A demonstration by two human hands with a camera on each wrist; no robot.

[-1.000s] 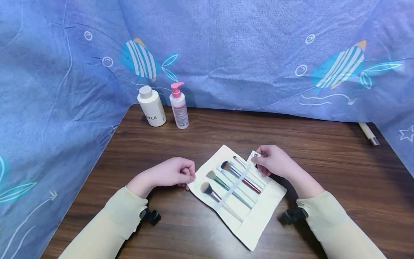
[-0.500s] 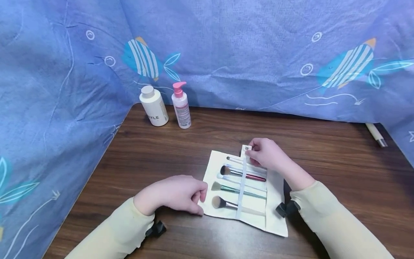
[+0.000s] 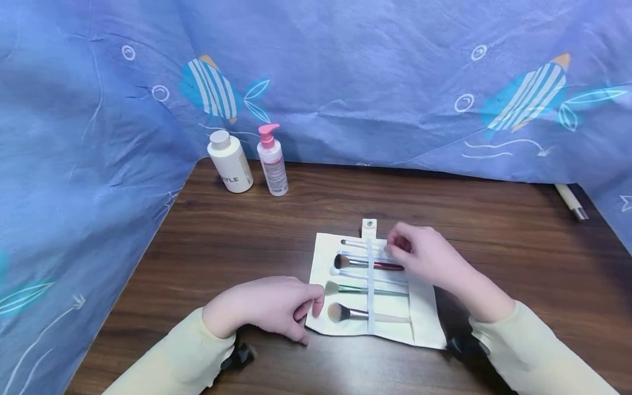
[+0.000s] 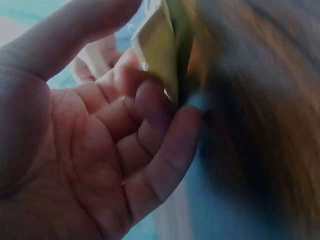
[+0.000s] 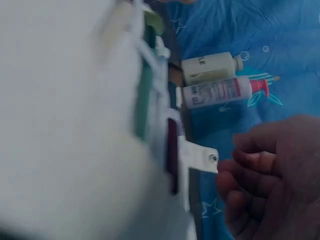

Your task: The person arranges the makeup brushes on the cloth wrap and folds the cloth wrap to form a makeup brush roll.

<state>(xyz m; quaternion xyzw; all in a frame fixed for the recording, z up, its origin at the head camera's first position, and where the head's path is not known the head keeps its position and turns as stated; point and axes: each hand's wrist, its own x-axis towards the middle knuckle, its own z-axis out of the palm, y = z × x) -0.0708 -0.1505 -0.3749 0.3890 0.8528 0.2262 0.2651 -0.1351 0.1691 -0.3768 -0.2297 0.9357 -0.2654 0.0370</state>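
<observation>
A cream fabric brush roll (image 3: pixel 427 323) lies unrolled on the table, its snap tab (image 3: pixel 369 227) pointing away from me. Several makeup brushes sit side by side in it under a pale elastic band (image 3: pixel 371 296); one is a fluffy brush (image 3: pixel 338 312), another has a red handle (image 3: pixel 387 266). My left hand (image 3: pixel 276 307) is at the roll's left edge, thumb apart from the loosely bent fingers; the left wrist view shows the fingertips by the fabric edge (image 4: pixel 159 47). Over the roll's upper right, my right hand (image 3: pixel 427 249) hovers with loosely bent fingers, holding nothing, beside the tab.
At the back left of the wooden table (image 3: pixel 237 236) stand a white bottle (image 3: pixel 231 164) and a pink-topped pump bottle (image 3: pixel 273 167). A cream cylindrical object (image 3: pixel 571 202) lies at the far right. Blue fish-print cloth (image 3: pixel 345 82) hangs behind and at the sides.
The brush roll has turned so its brushes now lie nearly crosswise. My right hand has let go of the snap tab and moved right; my left hand has come nearer along with the roll's edge.
</observation>
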